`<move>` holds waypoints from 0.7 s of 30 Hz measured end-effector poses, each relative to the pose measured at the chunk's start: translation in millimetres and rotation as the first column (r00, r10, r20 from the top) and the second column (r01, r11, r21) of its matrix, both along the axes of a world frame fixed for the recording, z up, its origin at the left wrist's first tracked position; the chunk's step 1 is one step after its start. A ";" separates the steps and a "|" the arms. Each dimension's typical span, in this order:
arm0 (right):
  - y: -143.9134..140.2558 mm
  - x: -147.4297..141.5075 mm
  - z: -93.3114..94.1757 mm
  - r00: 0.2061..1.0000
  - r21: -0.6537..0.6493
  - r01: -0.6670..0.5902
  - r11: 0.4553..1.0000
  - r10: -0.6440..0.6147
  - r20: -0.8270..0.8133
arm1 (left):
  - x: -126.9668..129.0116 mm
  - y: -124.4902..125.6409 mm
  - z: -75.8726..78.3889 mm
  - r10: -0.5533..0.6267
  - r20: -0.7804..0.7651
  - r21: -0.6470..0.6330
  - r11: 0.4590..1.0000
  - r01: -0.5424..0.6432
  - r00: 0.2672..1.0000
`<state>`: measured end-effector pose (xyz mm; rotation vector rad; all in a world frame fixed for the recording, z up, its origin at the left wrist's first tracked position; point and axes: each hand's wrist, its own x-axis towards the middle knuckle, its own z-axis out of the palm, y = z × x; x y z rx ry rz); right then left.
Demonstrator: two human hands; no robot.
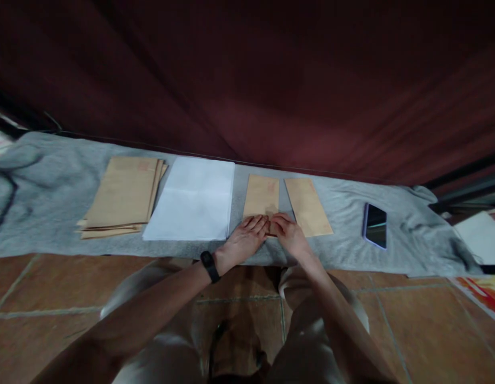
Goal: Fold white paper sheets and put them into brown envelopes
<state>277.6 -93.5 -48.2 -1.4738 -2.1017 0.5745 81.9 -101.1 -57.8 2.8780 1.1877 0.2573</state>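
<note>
A brown paper envelope (261,192) lies in front of me on the grey cloth, its near end under both hands. My left hand (247,236) rests on its near left corner with the fingers stretched flat. At the near right part, my right hand (289,233) has its fingers curled and closed on the envelope's end, where a darker folded strip shows between the hands. The fingertips partly hide this strip. A second brown envelope (309,205) lies just right of it, slightly turned, close to my right hand.
Left of my hands lies a stack of white paper (191,200), then a pile of brown envelopes (121,192). A phone (375,225) lies on the grey cloth (343,208) at right. A dark red curtain (247,96) hangs behind. Tiled floor (431,320) shows below.
</note>
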 end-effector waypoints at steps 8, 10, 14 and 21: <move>-11.7 -2.0 -2.6 0.998 -0.009 -0.054 0.999 0.054 -0.019 | -3.8 0.6 -8.7 0.013 0.049 -0.021 1.000 -0.012 0.999; -14.8 -5.5 -6.1 0.998 0.025 -0.039 0.999 0.038 0.052 | 0.8 -5.1 -4.7 0.047 0.004 0.005 0.999 -0.047 0.999; -23.1 -15.5 -10.5 0.984 0.088 0.028 0.996 -0.043 0.175 | 12.2 -17.0 7.6 0.118 -0.078 0.053 0.992 -0.114 0.990; -47.3 -31.8 -16.6 0.986 0.110 0.091 0.990 -0.105 0.127 | 19.1 -22.6 24.7 0.109 -0.131 0.075 0.992 -0.100 0.985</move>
